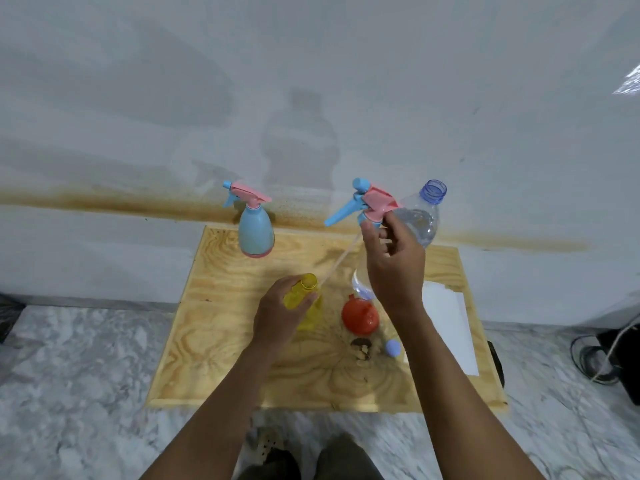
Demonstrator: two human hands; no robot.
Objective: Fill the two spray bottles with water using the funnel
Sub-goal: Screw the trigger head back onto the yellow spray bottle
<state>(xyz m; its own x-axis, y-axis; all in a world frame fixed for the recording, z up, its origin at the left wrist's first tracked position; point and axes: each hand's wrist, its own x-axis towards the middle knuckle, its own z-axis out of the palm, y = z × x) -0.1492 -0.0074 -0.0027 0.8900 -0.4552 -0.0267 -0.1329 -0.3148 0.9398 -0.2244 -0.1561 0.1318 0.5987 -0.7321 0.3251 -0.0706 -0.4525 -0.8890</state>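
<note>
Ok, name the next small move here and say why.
Probably lay the spray head down on the board: the right hand pinches it, its tube out of the yellow bottle the left hand grips, and the orange funnel lies idle.

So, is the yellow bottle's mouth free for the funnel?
Not quite: the spray head, pinched by the right hand, trails its tube down to the mouth of the yellow bottle. The funnel lies just right of it.

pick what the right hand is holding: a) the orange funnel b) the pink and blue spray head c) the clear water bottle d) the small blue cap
b: the right hand pinches the pink and blue spray head, its tube slanting toward the yellow bottle; the orange funnel lies untouched.
</note>
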